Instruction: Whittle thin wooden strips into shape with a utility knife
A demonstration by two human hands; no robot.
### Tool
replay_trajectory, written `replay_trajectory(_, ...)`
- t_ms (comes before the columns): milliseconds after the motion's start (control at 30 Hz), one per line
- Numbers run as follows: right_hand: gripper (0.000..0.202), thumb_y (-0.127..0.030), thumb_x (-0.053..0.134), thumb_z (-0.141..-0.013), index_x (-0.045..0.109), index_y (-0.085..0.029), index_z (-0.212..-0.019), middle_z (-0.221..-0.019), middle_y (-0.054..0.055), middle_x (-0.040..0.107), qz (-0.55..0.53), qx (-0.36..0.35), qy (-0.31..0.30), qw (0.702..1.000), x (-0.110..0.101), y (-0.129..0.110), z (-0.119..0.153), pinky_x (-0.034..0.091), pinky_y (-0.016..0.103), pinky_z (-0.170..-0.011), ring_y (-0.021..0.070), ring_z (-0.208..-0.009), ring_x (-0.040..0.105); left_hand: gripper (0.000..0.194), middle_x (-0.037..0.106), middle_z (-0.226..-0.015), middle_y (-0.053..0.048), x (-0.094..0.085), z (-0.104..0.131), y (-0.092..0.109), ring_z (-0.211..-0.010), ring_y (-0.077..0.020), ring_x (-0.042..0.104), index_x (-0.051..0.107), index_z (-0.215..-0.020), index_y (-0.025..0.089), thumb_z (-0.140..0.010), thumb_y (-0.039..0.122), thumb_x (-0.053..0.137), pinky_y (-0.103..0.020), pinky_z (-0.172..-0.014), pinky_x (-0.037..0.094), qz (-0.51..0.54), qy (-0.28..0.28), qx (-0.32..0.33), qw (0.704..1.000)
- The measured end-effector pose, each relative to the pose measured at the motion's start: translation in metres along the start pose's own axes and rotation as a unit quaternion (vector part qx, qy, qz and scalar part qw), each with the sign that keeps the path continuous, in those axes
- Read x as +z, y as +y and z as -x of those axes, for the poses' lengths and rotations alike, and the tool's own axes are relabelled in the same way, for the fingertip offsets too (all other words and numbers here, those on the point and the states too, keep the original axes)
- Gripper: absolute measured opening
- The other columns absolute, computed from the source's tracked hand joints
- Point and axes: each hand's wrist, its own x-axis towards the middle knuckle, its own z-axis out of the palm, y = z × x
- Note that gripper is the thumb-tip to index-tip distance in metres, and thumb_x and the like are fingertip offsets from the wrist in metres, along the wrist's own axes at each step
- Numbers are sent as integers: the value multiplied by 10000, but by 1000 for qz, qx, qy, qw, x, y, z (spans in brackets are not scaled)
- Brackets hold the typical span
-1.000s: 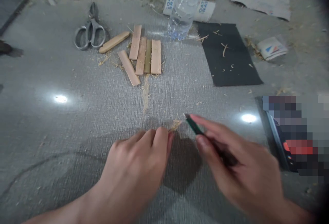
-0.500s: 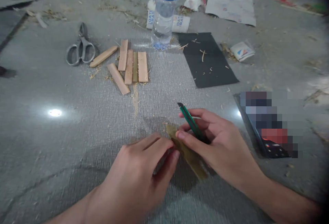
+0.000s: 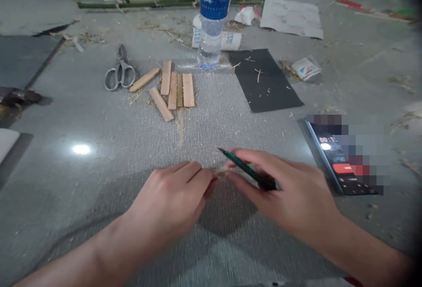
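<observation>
My left hand (image 3: 180,194) is closed on a small bamboo strip (image 3: 221,172), of which only a short pale end shows between the two hands. In my right hand (image 3: 283,186) lies a green utility knife (image 3: 245,168), its dark blade pointing up and left. The right fingertips are close to the strip's end; whether they touch it is unclear. Beyond the hands, several flat wooden pieces (image 3: 188,90) lie side by side and at angles. Grey-handled scissors (image 3: 121,74) rest to their left.
A water bottle (image 3: 211,36) stands behind the pieces. Black sheet (image 3: 267,80) with shavings lies right of it, and a phone (image 3: 339,164) lies right of my right hand. Bamboo stalks (image 3: 158,0) run along the back. A dark object (image 3: 20,97) is at the left edge.
The strip has turned from lying lengthwise in view to being mostly hidden by my left hand. The knife has tilted flatter. The view has shifted, showing more at the back and left.
</observation>
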Motion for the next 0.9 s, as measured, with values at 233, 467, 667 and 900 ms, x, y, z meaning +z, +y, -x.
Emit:
replay_trajectory(233,430,-147,509,-955,539,-229,-1377,-1082,35,767,43,-16,-32,998,2,-4,19,557,279,-583,163,-749,748,153,522,-678,16,9,10,-2,-561,-172,508,520,-794,206,-905,102,542,-323,-472,357,-179,-4,45,983)
replay_trajectory(467,388,-94,511,-933,600,-225,-1287,-1109,29,764,-54,35,-66,996,13,-7,32,588,178,-673,124,-905,747,210,456,-652,30,15,12,-4,-547,-167,465,452,-744,227,-877,149,594,-335,-474,323,-148,-15,22,989)
replay_trajectory(667,390,-92,512,-927,605,-203,-1289,-1089,38,768,-73,24,-88,993,19,0,32,578,143,-626,113,-886,748,191,459,-655,27,17,10,-5,-535,-182,455,466,-757,234,-849,156,615,-356,-452,312,-109,-15,12,994)
replay_trajectory(900,342,-93,524,-951,632,-188,-1261,-954,37,780,-26,-10,-52,998,24,3,35,546,201,-522,122,-743,746,205,455,-624,30,17,5,-3,-492,-175,445,470,-734,231,-859,134,600,-357,-425,309,-90,-19,12,996)
